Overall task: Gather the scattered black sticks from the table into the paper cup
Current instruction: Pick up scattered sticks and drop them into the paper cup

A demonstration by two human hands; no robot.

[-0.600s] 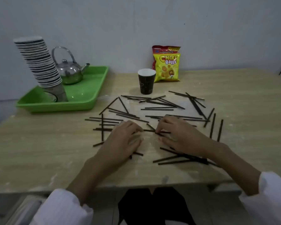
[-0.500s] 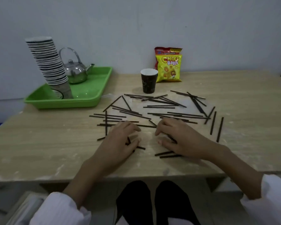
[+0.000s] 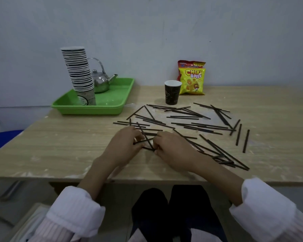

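Black sticks (image 3: 182,117), left hand (image 3: 125,146) and right hand (image 3: 173,152) pinching crossed ones — paper cup (image 3: 172,93) beyond

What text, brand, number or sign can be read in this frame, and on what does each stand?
"CHIKI Balls": on the front of the yellow snack bag by the wall.
Small print on the bag's red top strip: too blurred to read.
Pale drawing on the dark cup: too faint to read.
Round mark on the bottom cup of the cup stack: too blurred to read.
No other text shows.
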